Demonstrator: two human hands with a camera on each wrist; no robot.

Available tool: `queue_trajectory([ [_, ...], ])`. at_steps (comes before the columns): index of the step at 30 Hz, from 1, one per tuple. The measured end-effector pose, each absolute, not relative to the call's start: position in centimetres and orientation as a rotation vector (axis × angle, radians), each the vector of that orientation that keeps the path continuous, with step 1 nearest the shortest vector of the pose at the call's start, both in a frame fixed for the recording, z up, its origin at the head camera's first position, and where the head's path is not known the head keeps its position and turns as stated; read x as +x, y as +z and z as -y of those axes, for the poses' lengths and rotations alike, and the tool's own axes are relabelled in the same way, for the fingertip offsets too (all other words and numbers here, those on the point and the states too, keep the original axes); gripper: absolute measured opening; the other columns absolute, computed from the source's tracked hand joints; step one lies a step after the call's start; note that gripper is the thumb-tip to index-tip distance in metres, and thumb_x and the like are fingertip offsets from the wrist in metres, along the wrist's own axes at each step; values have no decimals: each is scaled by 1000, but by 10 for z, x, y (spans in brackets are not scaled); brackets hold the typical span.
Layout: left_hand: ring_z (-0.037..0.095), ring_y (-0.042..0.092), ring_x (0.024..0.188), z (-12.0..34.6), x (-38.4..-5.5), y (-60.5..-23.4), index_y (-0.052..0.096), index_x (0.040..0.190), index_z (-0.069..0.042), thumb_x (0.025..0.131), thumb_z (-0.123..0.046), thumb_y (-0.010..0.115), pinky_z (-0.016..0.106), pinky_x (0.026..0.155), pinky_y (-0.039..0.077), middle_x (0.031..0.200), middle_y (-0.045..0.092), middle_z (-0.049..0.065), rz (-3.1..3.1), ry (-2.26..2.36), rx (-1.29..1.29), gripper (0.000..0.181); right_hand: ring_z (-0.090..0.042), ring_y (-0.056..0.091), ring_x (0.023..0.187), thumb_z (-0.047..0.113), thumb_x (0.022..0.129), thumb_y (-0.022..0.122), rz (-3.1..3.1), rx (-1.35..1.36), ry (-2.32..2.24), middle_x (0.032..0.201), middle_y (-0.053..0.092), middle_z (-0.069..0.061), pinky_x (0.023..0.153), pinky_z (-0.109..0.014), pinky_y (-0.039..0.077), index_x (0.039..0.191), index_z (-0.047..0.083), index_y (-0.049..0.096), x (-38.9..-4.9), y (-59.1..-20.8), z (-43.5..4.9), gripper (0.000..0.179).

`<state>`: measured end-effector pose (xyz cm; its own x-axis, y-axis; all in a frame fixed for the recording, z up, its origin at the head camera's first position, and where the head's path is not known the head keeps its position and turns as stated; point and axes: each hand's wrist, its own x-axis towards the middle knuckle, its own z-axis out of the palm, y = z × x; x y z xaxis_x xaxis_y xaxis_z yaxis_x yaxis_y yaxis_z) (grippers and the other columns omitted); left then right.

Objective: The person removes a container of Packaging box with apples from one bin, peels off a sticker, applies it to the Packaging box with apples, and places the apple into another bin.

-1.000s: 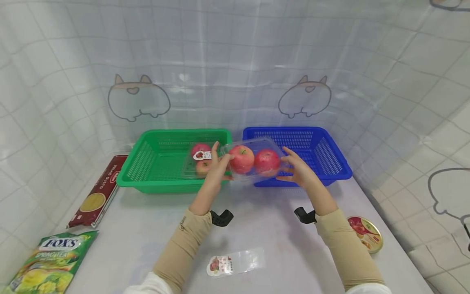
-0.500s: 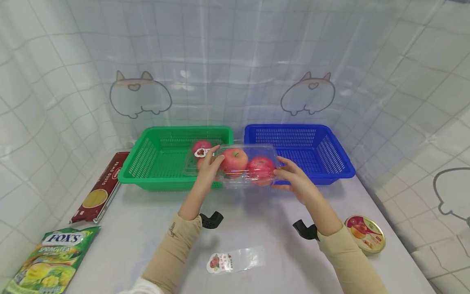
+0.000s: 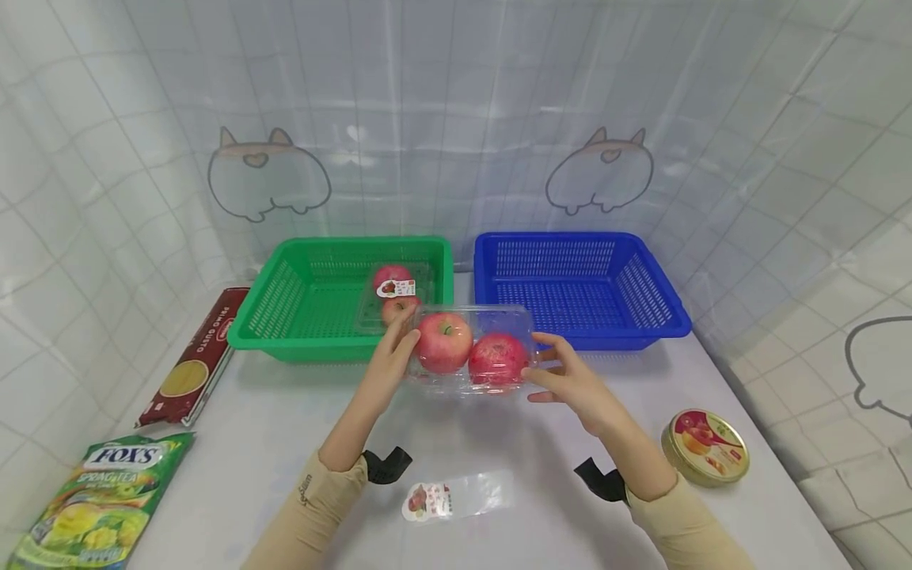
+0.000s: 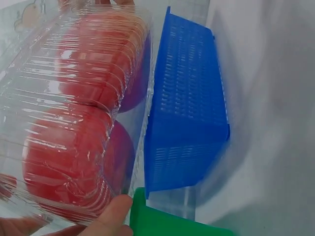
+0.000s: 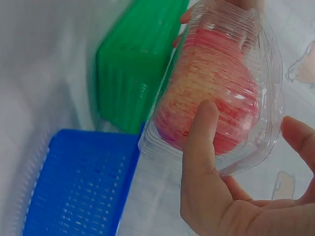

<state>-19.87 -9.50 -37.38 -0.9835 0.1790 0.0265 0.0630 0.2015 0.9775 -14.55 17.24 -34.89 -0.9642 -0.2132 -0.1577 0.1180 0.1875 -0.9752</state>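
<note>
A clear plastic clamshell box (image 3: 476,388) with two red apples (image 3: 443,343) is held up between both hands, in front of the two baskets. My left hand (image 3: 387,368) grips its left end, thumb on the near side; the left wrist view shows fingertips (image 4: 117,211) at the rim. At the right end my right hand (image 3: 580,392) holds the box between thumb and fingers, the thumb (image 5: 202,128) lying against the plastic. Behind it, a similar labelled box of apples (image 3: 394,279) lies inside the green basket (image 3: 274,348).
A blue basket (image 3: 584,344) stands right of the green one. On the table lie a clear label strip (image 3: 456,496), a round tin (image 3: 707,447) at right, a dark red pasta pack (image 3: 195,356) and a green Foxs candy bag (image 3: 100,499) at left. A tile-patterned curtain (image 3: 456,119) backs the table.
Both hands have brought the apple box down and nearer, from over the baskets' front edges to in front of them. Its tilt has levelled out, and it has shifted slightly left.
</note>
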Motion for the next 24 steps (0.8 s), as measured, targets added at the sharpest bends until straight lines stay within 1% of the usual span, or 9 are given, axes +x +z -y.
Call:
queue_trajectory([
  [2,31,28,133,98,-193,-376,27,145,-21,98,-27,42,52,104,29,148,25,10,-2365,1912,236,50,-35,49,109,14,88,60,-2207,-102,-1844,124,35,-24,78,-42,52,141,2,24,-141,-351,-171,65],
  [6,33,36,128,102,-182,-382,28,145,-20,98,-28,43,54,100,33,144,32,16,-2358,1903,212,50,-31,55,102,15,86,63,-2209,-131,-1829,121,39,-24,76,-40,53,139,-1,25,-132,-356,-170,67],
  [11,35,32,131,107,-167,-393,28,145,-16,98,-27,43,54,102,31,144,32,20,-2367,1872,184,51,-26,58,97,14,83,67,-2191,-143,-1794,117,43,-23,76,-39,54,135,-1,30,-125,-368,-170,65],
  [14,37,32,131,109,-160,-402,28,145,-14,98,-26,44,52,96,39,144,32,22,-2372,1833,158,51,-26,57,97,13,82,68,-2184,-125,-1784,116,44,-22,76,-39,53,134,0,33,-123,-377,-169,64],
  [16,38,35,130,109,-158,-409,29,145,-13,98,-24,44,51,89,45,142,34,25,-2377,1798,131,51,-27,56,97,11,81,68,-2187,-114,-1781,117,44,-22,77,-39,53,133,0,33,-122,-383,-168,63],
  [18,39,36,128,109,-157,-414,29,145,-13,97,-24,45,51,86,46,141,35,26,-2378,1774,101,52,-29,55,98,11,81,68,-2188,-94,-1777,118,44,-22,77,-39,53,133,0,34,-122,-390,-167,63],
  [19,40,35,129,109,-157,-417,28,145,-13,97,-24,46,52,86,46,142,35,26,-2378,1767,88,52,-29,55,98,10,81,68,-2187,-85,-1776,118,44,-22,78,-39,53,133,0,33,-123,-393,-166,64],
  [21,42,37,127,109,-157,-422,27,146,-13,96,-26,48,52,85,46,142,34,25,-2374,1758,64,55,-29,55,98,9,81,68,-2180,-64,-1779,118,45,-22,78,-40,53,134,-1,33,-124,-399,-164,64],
  [24,44,39,125,108,-159,-431,26,146,-15,92,-26,55,51,86,46,144,33,23,-2341,1777,30,63,-28,55,97,8,80,68,-2164,-32,-1793,118,44,-22,77,-41,53,134,-1,32,-127,-407,-161,65],
])
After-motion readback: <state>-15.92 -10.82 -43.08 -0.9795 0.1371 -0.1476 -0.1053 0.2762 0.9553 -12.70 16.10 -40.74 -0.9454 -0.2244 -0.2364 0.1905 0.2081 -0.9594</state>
